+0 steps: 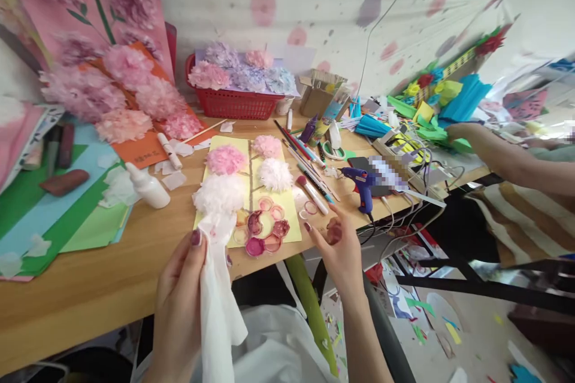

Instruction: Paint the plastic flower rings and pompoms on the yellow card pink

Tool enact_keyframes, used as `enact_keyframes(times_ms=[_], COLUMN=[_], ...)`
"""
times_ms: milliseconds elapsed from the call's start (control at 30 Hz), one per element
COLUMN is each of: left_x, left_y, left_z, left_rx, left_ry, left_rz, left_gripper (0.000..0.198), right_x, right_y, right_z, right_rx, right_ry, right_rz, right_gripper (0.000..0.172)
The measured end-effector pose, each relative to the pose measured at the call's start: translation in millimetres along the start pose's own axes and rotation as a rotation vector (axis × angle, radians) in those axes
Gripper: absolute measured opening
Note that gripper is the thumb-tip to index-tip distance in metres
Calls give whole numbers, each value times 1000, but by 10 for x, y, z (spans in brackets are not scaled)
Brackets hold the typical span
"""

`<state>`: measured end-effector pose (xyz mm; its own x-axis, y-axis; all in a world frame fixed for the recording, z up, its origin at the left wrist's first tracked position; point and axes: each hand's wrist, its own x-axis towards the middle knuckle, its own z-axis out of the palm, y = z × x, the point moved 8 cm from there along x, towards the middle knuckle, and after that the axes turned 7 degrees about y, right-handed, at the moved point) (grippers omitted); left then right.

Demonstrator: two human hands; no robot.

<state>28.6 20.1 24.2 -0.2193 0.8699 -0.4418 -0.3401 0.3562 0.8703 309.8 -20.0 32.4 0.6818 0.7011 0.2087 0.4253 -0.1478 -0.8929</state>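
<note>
Pinched between thumb and fingers of my left hand (182, 275) is a strip of white tissue paper (218, 287), hanging down over the table's front edge. My right hand (339, 245) is held off to the right, fingers apart, with nothing in it. Between the hands lies a yellow sheet (294, 215) bearing pink paper flowers (226, 159), fluffy white flowers (275, 174) and a drawn brown stem. A flower-shaped paint palette (255, 245), stained pink and dark red, rests on the sheet's near part. Close to my right fingertips is a brush with a white handle (317, 197).
A blue glue gun (363, 185) with cables lies to the right. A white glue bottle (150, 188) stands at left by coloured papers (67, 209). A red basket (238, 105) of flowers is behind. At far right, another person's arm (503, 152) reaches over bright paper scraps.
</note>
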Motion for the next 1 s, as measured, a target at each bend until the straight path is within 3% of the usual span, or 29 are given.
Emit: enact_keyframes(times_ms=[67,133,267,333,433,500,567,700,767,900,1000], left_x=[51,77,94,94,31,-21,-37,-45,-55,-110,-183], left_y=[-6,2,44,150,404,464,414,270,252,287,273], left_z=[-99,-157,-54,-33,19,94,125,36,25,103,209], left_rx=[53,43,-93,-22,193,231,147,-85,-172,-247,-245], left_ry=[103,165,49,37,21,-82,-191,-268,-373,-617,-687], left_rz=[33,61,108,233,569,670,591,349,279,177,106], left_gripper=[37,35,38,38,28,25,25,26,27,25,36], right_x=[126,217,210,61,-301,-503,-589,-585,-605,-662,-684], right_y=[-27,-44,-207,-411,-810,-993,-1084,-1101,-1073,-1060,-1077], right_z=[118,210,231,264,347,415,484,613,683,750,752], right_rx=[-196,-268,-185,-22,239,294,296,274,279,292,242], right_ry=[-64,-109,-160,-314,-652,-816,-853,-757,-764,-777,-753], right_rz=[-113,-161,-202,-242,-318,-342,-363,-405,-384,-333,-341], right_gripper=[50,40,25,21,33,31,26,26,24,22,22])
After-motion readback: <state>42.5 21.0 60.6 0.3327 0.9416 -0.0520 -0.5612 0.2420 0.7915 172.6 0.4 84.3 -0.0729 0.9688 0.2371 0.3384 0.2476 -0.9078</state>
